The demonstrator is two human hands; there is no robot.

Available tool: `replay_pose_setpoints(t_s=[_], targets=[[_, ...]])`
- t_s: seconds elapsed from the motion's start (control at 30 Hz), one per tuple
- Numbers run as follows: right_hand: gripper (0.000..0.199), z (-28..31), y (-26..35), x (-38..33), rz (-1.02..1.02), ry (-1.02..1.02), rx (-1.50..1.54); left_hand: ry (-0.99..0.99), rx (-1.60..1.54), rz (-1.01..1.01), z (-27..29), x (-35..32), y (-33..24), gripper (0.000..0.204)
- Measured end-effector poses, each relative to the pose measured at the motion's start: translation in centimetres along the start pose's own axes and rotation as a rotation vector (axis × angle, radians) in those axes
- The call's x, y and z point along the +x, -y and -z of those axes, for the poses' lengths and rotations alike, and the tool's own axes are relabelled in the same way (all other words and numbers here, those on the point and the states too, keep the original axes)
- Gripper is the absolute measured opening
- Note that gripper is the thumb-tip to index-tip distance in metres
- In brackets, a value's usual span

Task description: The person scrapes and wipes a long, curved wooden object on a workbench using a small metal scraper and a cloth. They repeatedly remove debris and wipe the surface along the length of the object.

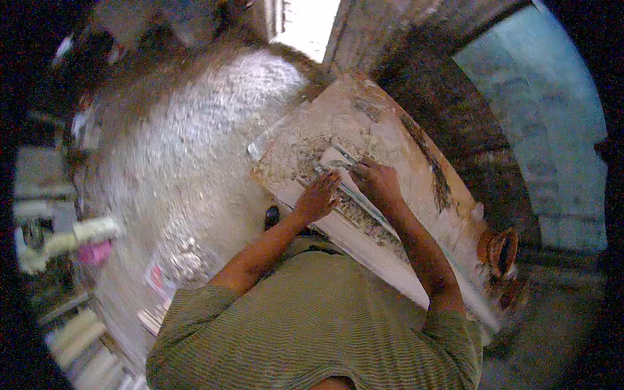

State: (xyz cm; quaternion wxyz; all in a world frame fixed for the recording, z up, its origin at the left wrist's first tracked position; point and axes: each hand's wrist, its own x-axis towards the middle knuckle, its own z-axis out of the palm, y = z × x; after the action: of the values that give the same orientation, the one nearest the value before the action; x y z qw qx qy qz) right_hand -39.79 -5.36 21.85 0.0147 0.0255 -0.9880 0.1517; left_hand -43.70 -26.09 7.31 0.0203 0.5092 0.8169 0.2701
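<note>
Dusty, plaster-caked wooden surface (416, 162) is filling mid-frame, where we are pressing a long white moulded plaster strip (364, 221). Our left hand (317, 197) is lying flat; our right hand (377, 182) is pinching something unclear. Uneven pressure could crack the strip.

Two hands (316, 197) (377, 182), one plaster moulding (364, 221), one clay pot (500, 250)

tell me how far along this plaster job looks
Done: a long white moulding strip already lies formed along the plaster-caked board. In hand: the left hand presses flat on the strip's upper end, while the right hand is closed on a thin tool, too blurred to identify. Left: rough crumbly plaster remains around the strip's upper end, so the finishing looks unfinished.
</note>
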Motion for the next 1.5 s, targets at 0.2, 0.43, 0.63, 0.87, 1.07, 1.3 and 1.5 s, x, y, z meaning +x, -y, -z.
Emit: replay_pose_setpoints(t_s=[0.2, 0.43, 0.63, 0.87, 1.07, 1.3, 1.5], targets=[[0.017, 0.2, -1.9, 6.2, 0.264, 0.229, -0.187, -0.010, -0.071, 0.137, -0.2, 0.4, -0.3, 0.062], [0.014, 0.9, -3.0, 7.0, 0.343, 0.255, -0.173, 0.091, -0.124, 0.235, 0.8, 0.9, -1.0, 0.060], [0.013, 1.6, -3.5, 7.2, 0.371, 0.139, -0.022, 0.138, -0.012, 0.168, 0.8, 1.1, -0.9, 0.061], [0.014, 1.5, -4.6, 7.2, 0.289, 0.252, -0.088, 0.109, -0.074, 0.176, 0.3, 1.3, -0.7, 0.057], [0.017, 0.6, -4.8, 6.6, 0.340, 0.173, -0.164, 0.096, -0.080, 0.172, 0.6, 1.3, -0.8, 0.055], [0.017, 0.1, -4.9, 5.8, 0.320, 0.157, -0.046, 0.080, -0.063, 0.145, 0.4, 1.3, -0.7, 0.057], [0.015, 0.1, -4.9, 5.1, 0.289, 0.034, 0.018, 0.045, 0.001, 0.122, 0.0, 1.0, -0.7, 0.059]])
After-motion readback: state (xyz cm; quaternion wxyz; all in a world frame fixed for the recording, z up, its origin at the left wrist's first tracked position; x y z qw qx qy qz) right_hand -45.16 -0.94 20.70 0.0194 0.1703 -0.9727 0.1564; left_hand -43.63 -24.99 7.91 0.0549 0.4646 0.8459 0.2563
